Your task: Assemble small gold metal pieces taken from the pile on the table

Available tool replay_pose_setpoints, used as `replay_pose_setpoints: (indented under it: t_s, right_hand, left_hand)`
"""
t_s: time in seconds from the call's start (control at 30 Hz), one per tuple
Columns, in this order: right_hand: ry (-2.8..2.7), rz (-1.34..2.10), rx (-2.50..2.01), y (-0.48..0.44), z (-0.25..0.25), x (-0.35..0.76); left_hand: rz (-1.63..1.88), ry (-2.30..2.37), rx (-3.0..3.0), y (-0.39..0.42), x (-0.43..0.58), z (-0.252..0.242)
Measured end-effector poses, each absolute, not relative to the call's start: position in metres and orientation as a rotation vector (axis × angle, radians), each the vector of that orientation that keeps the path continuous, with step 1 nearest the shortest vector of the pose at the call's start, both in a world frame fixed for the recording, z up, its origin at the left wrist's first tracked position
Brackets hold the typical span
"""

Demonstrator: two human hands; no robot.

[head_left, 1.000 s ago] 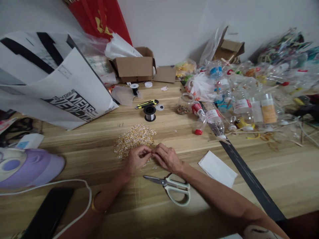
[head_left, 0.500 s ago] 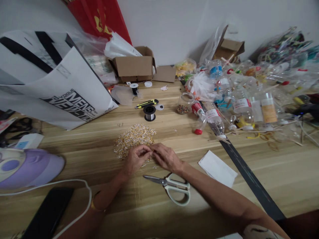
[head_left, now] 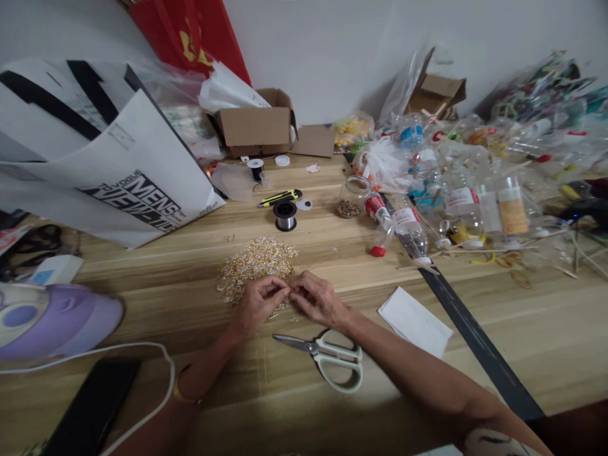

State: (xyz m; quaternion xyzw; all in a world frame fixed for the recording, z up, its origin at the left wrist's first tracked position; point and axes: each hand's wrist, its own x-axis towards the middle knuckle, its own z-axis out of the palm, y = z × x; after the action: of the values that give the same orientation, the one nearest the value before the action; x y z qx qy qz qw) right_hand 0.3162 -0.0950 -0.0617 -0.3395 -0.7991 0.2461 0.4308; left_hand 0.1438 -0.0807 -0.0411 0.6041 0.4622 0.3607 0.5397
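Note:
My left hand [head_left: 263, 301] and my right hand [head_left: 317, 296] meet fingertip to fingertip at the near edge of a heap of small gold and clear beads or findings [head_left: 256, 263]. Both hands are closed in a pinch. Whatever lies between the fingertips is too small to make out. Just below my right hand rest scissors [head_left: 311, 347] with pale handles, their blades pointing left. Beyond the heap stands a spool of thin silvery wire [head_left: 285, 218], with a yellow and black utility knife [head_left: 280, 197] behind it.
To the left are a purple iron-like appliance [head_left: 71, 320], a black phone [head_left: 90, 405], a white cable [head_left: 164, 380] and a large white bag [head_left: 114, 171]. Cardboard box [head_left: 256, 130] at the back. Plastic bottles [head_left: 408, 221], a bead jar [head_left: 349, 206] and folded white paper [head_left: 415, 320] lie right.
The fingers of my right hand have curled slightly and shifted a little, staying against the left fingertips. Everything else is in the same place.

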Motion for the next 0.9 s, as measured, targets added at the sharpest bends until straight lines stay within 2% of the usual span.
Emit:
replay_pose_setpoints:
  t_s: [0.9]
  right_hand:
    - [-1.845, 0.899, -0.970, -0.0927, -0.0582, 0.3178]
  left_hand:
    - [0.882, 1.090, 1.484, -0.0819, 0.1463, -0.0411]
